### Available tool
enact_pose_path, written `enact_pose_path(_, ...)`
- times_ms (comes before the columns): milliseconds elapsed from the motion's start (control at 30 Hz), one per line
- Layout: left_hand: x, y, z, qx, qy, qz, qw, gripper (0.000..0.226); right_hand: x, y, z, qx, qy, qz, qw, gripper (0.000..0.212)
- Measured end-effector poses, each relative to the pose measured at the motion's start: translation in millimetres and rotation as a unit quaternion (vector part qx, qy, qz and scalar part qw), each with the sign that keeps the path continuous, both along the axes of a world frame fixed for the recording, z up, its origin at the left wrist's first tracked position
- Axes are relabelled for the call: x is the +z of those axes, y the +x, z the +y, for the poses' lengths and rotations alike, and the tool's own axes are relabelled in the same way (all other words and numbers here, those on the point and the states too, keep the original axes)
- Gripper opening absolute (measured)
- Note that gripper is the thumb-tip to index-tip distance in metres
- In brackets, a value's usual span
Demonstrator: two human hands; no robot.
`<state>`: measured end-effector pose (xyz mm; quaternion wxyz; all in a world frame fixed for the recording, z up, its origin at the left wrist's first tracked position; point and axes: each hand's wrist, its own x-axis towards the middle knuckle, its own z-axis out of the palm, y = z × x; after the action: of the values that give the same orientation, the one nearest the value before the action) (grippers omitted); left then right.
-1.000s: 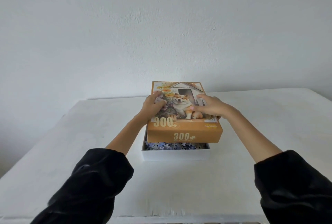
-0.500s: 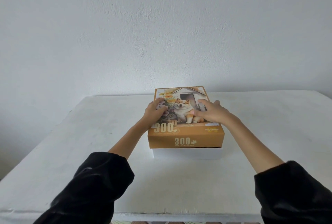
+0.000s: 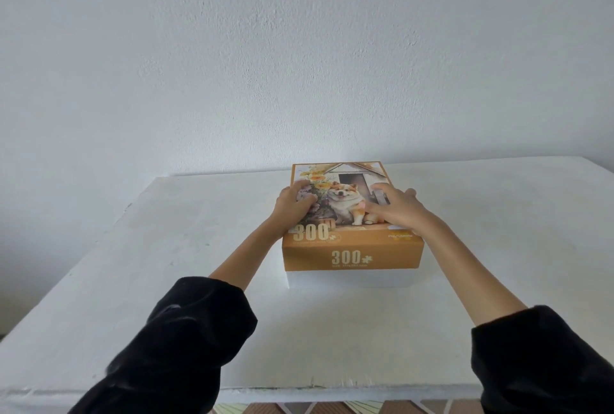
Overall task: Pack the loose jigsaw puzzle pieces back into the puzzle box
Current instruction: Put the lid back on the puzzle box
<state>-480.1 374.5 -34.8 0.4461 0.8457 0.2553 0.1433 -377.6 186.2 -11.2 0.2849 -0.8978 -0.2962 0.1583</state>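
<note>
The left hand [image 3: 294,204] and right hand [image 3: 397,209] lie on the orange cardboard lid [image 3: 352,255], which sits on the white box [image 3: 352,279] on the white table [image 3: 166,247].

Bunched black sleeves [image 3: 179,344], bare forearms [image 3: 244,259].

An orange puzzle-box lid [image 3: 352,249], printed with a smiling dog, yellow flowers and "300" on its top and front, sits level over the white base [image 3: 349,278]. A strip of the base shows below the lid's front edge. The lid lies beneath the left hand [image 3: 295,206] and the right hand [image 3: 395,209], dog between them, seemingly not fully seated.
</note>
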Motion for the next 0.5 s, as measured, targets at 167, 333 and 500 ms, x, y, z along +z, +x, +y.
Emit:
enact_pose_path(167,-9.6,0.2,2.9,-0.008,0.026,0.011,1.0,0.044,-7.1,-0.9,-3.6,0.004,0.012,0.019,1.0,0.061)
enact_pose_path(333,-16.0,-1.1,-1.2,0.007,0.047,0.004,0.999,0.044,-9.5,-1.4,-1.7,0.01,-0.002,0.026,1.0,0.062)
enact_pose_path(500,-24.3,-2.7,-5.9,0.005,0.108,0.051,0.993,0.047,-20.9,-4.7,3.4,0.006,-0.032,-0.031,0.999,0.061)
